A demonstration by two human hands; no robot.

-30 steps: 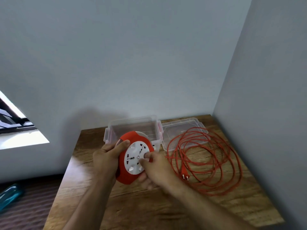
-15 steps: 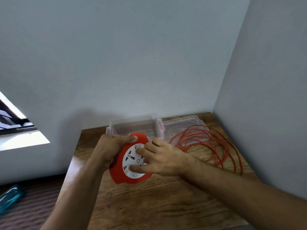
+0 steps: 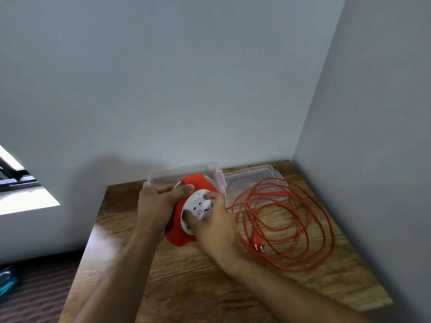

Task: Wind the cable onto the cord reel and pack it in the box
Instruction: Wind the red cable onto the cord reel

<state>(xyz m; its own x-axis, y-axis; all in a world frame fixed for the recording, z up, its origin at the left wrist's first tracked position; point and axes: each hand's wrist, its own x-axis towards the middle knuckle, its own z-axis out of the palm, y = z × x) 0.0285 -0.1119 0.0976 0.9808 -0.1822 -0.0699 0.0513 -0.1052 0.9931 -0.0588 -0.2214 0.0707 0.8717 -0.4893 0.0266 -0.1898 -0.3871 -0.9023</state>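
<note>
Fingers [image 3: 179, 191] of the left hand [image 3: 156, 206] are clenched over the upper left rim of the cord reel [image 3: 186, 236], thumb across its red edge. Those of the right hand [image 3: 214, 227] grasp the reel's white socket face [image 3: 198, 206] from the right, with a fingertip at the top of the face and the thumb at its lower edge. Held between both hands, the reel is tilted with its face turned up and to the right, and it sits just in front of the clear box [image 3: 182, 173], which stands open against the wall. Right of the reel, the orange cable [image 3: 300, 229] lies in loose loops on the wooden surface [image 3: 210, 287], unwound, with one strand running toward the reel under the right hand. Its plug [image 3: 257, 243] rests inside the loops, near the right wrist. Beyond the reel to the right, the box's clear lid [image 3: 251, 180] lies flat beside the box, and the farthest cable loops overlap it.
</note>
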